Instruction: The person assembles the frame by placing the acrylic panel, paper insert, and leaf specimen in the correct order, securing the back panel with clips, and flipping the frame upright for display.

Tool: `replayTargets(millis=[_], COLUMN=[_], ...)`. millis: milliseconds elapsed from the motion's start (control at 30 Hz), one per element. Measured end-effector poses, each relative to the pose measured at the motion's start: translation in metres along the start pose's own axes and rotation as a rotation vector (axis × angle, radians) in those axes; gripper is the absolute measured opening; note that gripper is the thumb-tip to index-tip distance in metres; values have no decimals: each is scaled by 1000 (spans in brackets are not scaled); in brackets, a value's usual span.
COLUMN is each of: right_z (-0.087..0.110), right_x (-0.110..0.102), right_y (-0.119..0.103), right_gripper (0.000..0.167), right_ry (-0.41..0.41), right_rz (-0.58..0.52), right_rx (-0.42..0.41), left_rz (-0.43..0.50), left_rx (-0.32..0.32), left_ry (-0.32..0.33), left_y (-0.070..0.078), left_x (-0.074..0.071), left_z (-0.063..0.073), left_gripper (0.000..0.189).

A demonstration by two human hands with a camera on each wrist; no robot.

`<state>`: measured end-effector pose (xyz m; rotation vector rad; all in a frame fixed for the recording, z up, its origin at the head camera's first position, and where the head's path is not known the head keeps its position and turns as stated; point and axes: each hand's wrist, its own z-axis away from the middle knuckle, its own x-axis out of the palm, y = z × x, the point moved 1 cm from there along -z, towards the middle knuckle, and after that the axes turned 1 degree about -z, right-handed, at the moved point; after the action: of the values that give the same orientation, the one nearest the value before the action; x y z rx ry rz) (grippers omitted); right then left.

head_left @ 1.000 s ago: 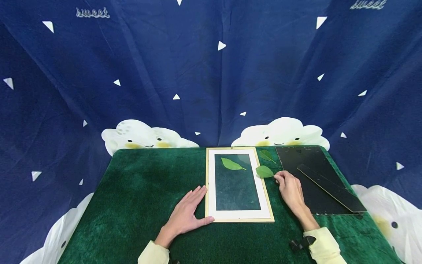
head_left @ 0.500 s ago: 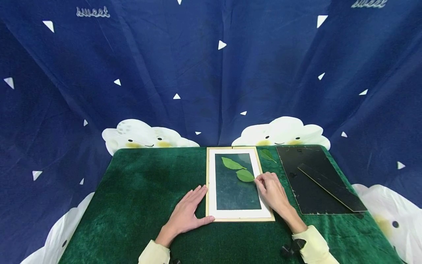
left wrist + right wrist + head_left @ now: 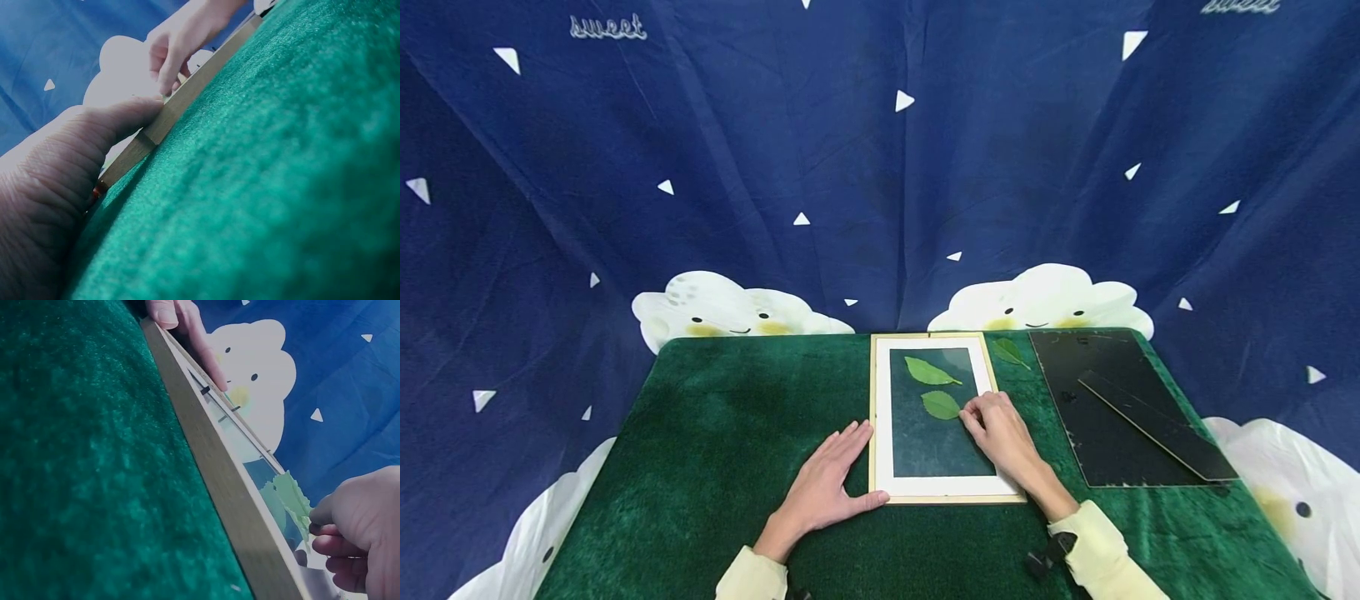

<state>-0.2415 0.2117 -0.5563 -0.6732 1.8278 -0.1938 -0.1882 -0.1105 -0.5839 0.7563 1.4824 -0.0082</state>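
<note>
A picture frame [image 3: 882,417] with a pale wooden edge, a white mat and a see-through middle lies flat on the green cloth. My left hand [image 3: 823,483] rests against its left side, fingers straight and thumb on the near left corner. Over the frame's middle, my right hand [image 3: 1003,433] pinches a green leaf [image 3: 941,405] by its stem end; the right wrist view shows this leaf [image 3: 291,497] tilted up from the glass. Just beyond it, a longer leaf [image 3: 928,371] lies inside the mat opening. Another leaf [image 3: 1010,352] lies on the cloth by the frame's far right corner.
A black backing board [image 3: 1075,417] with a stand leg [image 3: 1153,425] lies on the cloth to the right. Green velvety cloth [image 3: 737,417] covers the table, and a blue curtain [image 3: 850,167] with white clouds hangs behind it.
My right hand has carried the pinched leaf leftward from the frame's right edge to over its middle, below the longer leaf. The left hand has stayed in place.
</note>
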Motion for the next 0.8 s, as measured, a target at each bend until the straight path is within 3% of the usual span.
replayTargets(millis=[500, 800], right_z=[-7, -11], right_x=[8, 11], right_y=[-5, -4], right_gripper=[9, 8], right_ry=[9, -5], right_rz=[47, 43], right_rx=[-108, -107], left_rz=[13, 1], left_rx=[-5, 5], left_ry=[-1, 13], left_y=[1, 0], left_x=[-2, 1], left_z=[1, 0], left_gripper=[110, 109])
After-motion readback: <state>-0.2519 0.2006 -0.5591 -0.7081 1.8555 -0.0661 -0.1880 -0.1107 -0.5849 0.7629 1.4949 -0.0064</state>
